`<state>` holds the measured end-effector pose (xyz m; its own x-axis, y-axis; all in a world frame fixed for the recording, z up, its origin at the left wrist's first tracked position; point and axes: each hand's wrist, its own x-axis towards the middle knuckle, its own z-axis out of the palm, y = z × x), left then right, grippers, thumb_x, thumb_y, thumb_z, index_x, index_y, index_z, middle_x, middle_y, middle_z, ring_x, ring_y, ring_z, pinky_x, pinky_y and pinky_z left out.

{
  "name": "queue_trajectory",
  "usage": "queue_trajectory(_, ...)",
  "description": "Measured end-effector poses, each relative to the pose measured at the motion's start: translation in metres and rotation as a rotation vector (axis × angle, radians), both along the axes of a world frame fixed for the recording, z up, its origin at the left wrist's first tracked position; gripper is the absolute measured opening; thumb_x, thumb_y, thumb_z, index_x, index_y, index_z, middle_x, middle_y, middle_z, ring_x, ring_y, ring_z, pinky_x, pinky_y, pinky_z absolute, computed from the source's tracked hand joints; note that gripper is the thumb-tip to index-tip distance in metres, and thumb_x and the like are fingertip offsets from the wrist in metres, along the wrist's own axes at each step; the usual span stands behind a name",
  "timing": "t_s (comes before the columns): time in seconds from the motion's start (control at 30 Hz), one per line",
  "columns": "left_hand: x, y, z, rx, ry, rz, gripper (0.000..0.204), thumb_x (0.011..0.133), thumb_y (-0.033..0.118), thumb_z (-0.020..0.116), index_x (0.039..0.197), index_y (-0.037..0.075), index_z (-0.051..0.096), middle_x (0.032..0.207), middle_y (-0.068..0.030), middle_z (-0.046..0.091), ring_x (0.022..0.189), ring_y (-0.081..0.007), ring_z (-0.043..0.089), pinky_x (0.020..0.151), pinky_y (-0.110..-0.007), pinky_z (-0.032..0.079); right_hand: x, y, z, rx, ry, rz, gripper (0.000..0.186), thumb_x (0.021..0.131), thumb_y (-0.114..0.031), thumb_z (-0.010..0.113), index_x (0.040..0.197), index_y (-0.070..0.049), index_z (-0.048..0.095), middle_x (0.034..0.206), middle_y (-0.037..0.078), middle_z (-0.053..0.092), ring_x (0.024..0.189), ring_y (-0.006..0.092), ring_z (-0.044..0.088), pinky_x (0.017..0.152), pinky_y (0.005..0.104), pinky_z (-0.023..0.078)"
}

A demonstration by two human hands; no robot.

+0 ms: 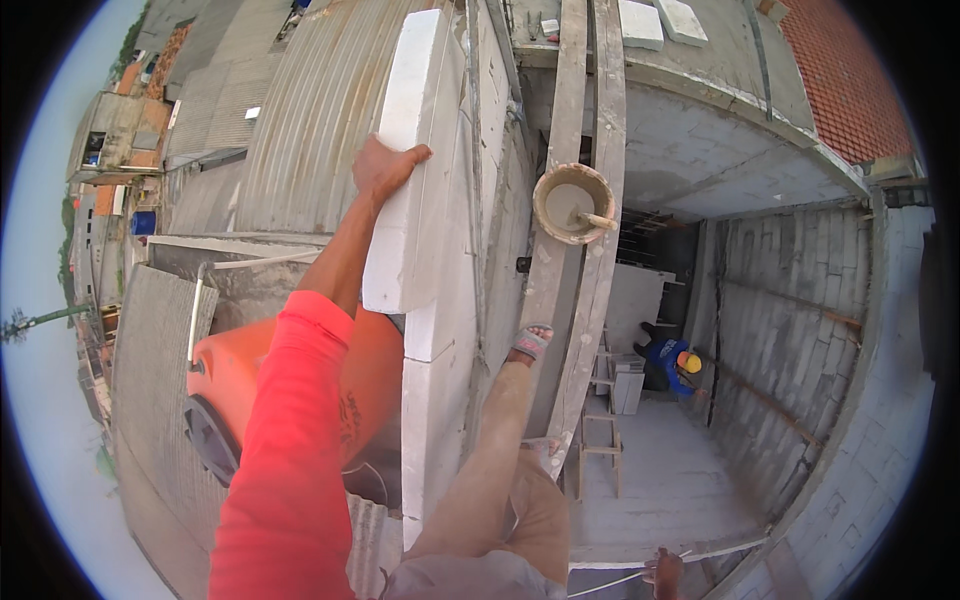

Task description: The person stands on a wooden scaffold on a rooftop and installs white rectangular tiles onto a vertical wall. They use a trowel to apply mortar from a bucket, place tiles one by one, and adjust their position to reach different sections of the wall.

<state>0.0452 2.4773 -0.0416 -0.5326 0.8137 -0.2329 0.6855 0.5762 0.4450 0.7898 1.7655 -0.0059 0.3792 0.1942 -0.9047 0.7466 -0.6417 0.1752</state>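
Note:
My left hand (388, 168) grips the upper part of a long white lightweight concrete block (400, 240), with the thumb across its top and the fingers over its outer side. The block sits on the wall's top course, just beyond another white block (430, 335). Low in the view, right of my legs, my right hand (665, 573) is closed around a thin pale rod (612, 583); its fingers are partly blurred. A round bucket (541, 192) of grey, wet-looking mix rests on the planks, with a tool handle (598, 221) sticking out of it.
My sandalled foot (534, 341) stands on narrow wooden planks (600, 300) above a deep room. Down there, a person in a blue top and yellow helmet (688, 362) bends near stacked blocks (627, 388). An orange tank (260, 360) and corrugated roofs (310, 110) lie left of the wall.

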Motion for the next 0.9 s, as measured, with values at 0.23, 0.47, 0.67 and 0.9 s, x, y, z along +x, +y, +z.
queue_trajectory(0.23,0.005,0.027,-0.001,0.043,-0.012,-0.059,0.086,0.068,0.054,0.093,0.123,-0.008,0.069,0.118,-0.0233,0.076,0.109,-0.0381,0.075,0.098,-0.044,0.057,-0.012,-0.054,-0.023,-0.074,0.124,0.435,0.049,0.106,-0.036,0.055,0.149,-0.012,0.058,0.124,0.026,0.071,0.114,0.0469,0.067,0.100,0.0568,0.053)
queue_trajectory(0.47,-0.004,0.083,-0.015,0.036,0.025,-0.086,0.094,0.069,0.062,0.092,0.121,-0.013,0.070,0.115,-0.0274,0.076,0.109,-0.0385,0.075,0.095,-0.045,0.058,-0.040,-0.074,-0.050,-0.124,0.084,0.120,0.054,0.107,-0.038,0.055,0.155,-0.016,0.053,0.123,0.023,0.072,0.110,0.0456,0.069,0.098,0.0587,0.053)
queue_trajectory(0.67,-0.010,0.124,-0.020,0.039,-0.024,-0.119,0.093,0.070,0.063,0.090,0.119,-0.013,0.072,0.115,-0.0271,0.076,0.107,-0.0383,0.076,0.095,-0.043,0.059,-0.042,-0.125,-0.062,0.092,0.122,0.298,0.062,0.103,-0.041,0.062,0.156,-0.012,0.052,0.121,0.021,0.073,0.109,0.0442,0.070,0.094,0.0590,0.054)
queue_trajectory(0.9,-0.014,0.158,-0.021,0.049,-0.026,-0.140,0.088,0.069,0.063,0.090,0.111,-0.013,0.076,0.109,-0.0263,0.078,0.100,-0.0359,0.078,0.089,-0.041,0.061,-0.049,-0.125,-0.055,0.020,0.131,0.124,0.061,0.099,-0.044,0.067,0.148,-0.008,0.059,0.105,0.021,0.076,0.094,0.0425,0.072,0.083,0.0584,0.056)
